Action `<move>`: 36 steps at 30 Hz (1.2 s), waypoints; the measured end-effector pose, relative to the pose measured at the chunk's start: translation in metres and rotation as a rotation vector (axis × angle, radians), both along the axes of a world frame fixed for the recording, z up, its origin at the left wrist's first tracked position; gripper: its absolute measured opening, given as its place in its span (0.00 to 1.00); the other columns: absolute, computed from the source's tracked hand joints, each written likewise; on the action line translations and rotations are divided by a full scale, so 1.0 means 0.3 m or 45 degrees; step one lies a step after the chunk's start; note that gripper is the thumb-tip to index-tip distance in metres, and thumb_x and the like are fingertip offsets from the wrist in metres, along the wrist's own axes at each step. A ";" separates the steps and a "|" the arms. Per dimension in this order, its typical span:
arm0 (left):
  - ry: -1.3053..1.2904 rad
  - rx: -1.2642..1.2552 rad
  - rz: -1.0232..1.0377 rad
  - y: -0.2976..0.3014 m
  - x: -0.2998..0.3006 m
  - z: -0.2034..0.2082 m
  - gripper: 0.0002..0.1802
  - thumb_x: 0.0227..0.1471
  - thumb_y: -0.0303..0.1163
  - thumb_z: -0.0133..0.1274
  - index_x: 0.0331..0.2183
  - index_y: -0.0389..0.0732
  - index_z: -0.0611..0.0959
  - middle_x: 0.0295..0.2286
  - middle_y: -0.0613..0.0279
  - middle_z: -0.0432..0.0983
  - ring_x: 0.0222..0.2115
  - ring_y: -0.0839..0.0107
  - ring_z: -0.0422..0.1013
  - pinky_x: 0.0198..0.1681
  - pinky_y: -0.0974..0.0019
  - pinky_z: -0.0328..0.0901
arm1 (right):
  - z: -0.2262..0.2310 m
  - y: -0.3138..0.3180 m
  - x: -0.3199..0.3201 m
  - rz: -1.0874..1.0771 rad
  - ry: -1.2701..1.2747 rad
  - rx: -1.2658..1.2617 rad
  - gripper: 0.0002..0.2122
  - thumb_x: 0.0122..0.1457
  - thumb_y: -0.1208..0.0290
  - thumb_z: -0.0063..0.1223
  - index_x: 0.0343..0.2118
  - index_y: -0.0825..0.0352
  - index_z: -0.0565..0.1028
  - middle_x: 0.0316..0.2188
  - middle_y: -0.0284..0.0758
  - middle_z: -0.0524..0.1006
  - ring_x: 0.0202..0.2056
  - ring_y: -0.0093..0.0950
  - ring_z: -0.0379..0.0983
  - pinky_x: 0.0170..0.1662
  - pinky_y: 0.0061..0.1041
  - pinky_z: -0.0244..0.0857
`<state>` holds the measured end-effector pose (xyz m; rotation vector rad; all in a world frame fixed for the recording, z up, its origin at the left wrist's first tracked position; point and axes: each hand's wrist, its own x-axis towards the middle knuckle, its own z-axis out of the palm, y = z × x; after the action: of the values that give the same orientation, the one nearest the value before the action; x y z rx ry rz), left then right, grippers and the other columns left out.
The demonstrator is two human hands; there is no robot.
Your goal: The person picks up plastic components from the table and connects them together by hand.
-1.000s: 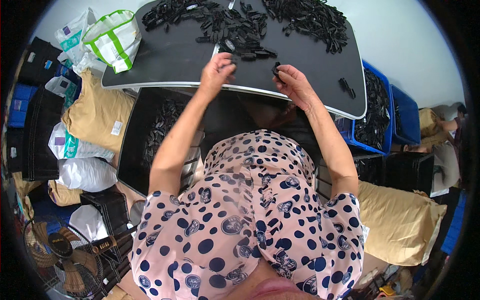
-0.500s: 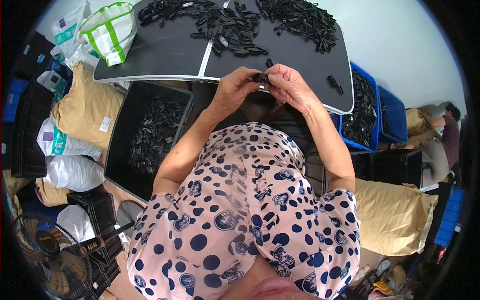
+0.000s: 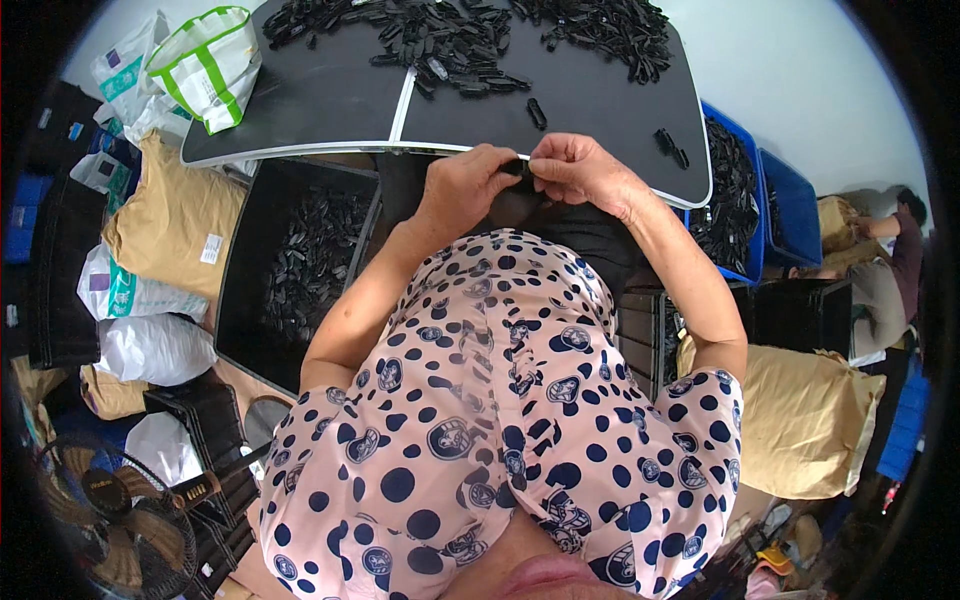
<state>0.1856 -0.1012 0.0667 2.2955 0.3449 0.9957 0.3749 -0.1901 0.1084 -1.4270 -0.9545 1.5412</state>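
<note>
Just off the near edge of the black table (image 3: 320,110), both my hands meet over a small black plastic piece (image 3: 514,168). My left hand (image 3: 460,187) is closed on it, thumb and fingers pinching it from the left. From the other side, my right hand (image 3: 585,172) pinches at its right end, thumb and forefinger together; the fingers partly hide the piece. On the table just beyond my hands lies a loose black plastic clip (image 3: 537,114). Farther right on the tabletop are a couple more black clips (image 3: 672,148).
Heaps of black clips (image 3: 440,45) cover the table's far side, near a green-and-white bag (image 3: 210,75). A black bin (image 3: 232,280) of parts stands at left, blue bins (image 3: 757,200) at right. Sacks (image 3: 178,215) and a fan (image 3: 110,515) stand left; another person (image 3: 895,250) bends far right.
My right forearm has swung outward, and its hand has turned slightly at the piece. The loose clip beyond my hands is now fully uncovered. The whole view has shifted a little.
</note>
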 end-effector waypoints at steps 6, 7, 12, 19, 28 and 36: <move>0.176 -0.244 -0.085 -0.048 -0.007 -0.009 0.10 0.47 0.24 0.55 0.35 0.33 0.78 0.28 0.55 0.76 0.28 0.68 0.74 0.31 0.70 0.68 | -0.114 -0.021 0.024 0.043 0.301 -0.218 0.08 0.57 0.69 0.53 0.35 0.67 0.70 0.26 0.33 0.74 0.22 0.20 0.72 0.16 0.11 0.58; 0.181 -0.245 -0.087 -0.056 -0.005 0.000 0.10 0.47 0.24 0.55 0.35 0.33 0.78 0.28 0.55 0.76 0.28 0.68 0.74 0.31 0.70 0.68 | -0.123 -0.037 0.009 -0.001 0.454 -0.228 0.09 0.58 0.67 0.52 0.37 0.66 0.69 0.26 0.33 0.74 0.23 0.22 0.73 0.16 0.11 0.60; -0.055 -0.739 -0.062 -0.067 0.034 -0.002 0.09 0.50 0.24 0.53 0.37 0.34 0.78 0.28 0.64 0.76 0.28 0.76 0.72 0.33 0.75 0.68 | -0.177 -0.023 -0.037 -0.025 0.985 -0.023 0.17 0.58 0.57 0.50 0.44 0.65 0.67 0.34 0.38 0.74 0.26 0.27 0.75 0.17 0.13 0.62; -0.335 -1.662 -0.352 -0.035 0.067 -0.042 0.11 0.56 0.31 0.48 0.41 0.39 0.77 0.30 0.66 0.75 0.18 0.85 0.61 0.21 0.82 0.60 | -0.187 0.003 -0.073 0.139 0.958 0.162 0.21 0.60 0.49 0.41 0.44 0.64 0.68 0.35 0.37 0.74 0.29 0.27 0.76 0.17 0.15 0.64; -0.181 -1.193 -0.151 0.226 0.172 -0.223 0.11 0.56 0.32 0.45 0.37 0.36 0.75 0.31 0.60 0.73 0.32 0.73 0.70 0.33 0.70 0.66 | -0.201 0.144 0.023 -0.016 -0.082 0.135 0.21 0.58 0.49 0.47 0.39 0.66 0.69 0.31 0.32 0.74 0.26 0.21 0.73 0.24 0.15 0.65; 0.630 0.426 0.313 0.465 0.295 -0.198 0.11 0.46 0.28 0.54 0.34 0.39 0.73 0.30 0.48 0.70 0.31 0.49 0.71 0.34 0.54 0.66 | -0.323 0.345 0.275 0.029 -1.652 0.358 0.19 0.49 0.67 0.58 0.41 0.69 0.67 0.36 0.48 0.74 0.41 0.47 0.71 0.43 0.40 0.66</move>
<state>0.2740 0.0384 0.0073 2.8521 0.7223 0.6140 0.4575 -0.0868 0.0115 -2.1621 -1.7943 0.2724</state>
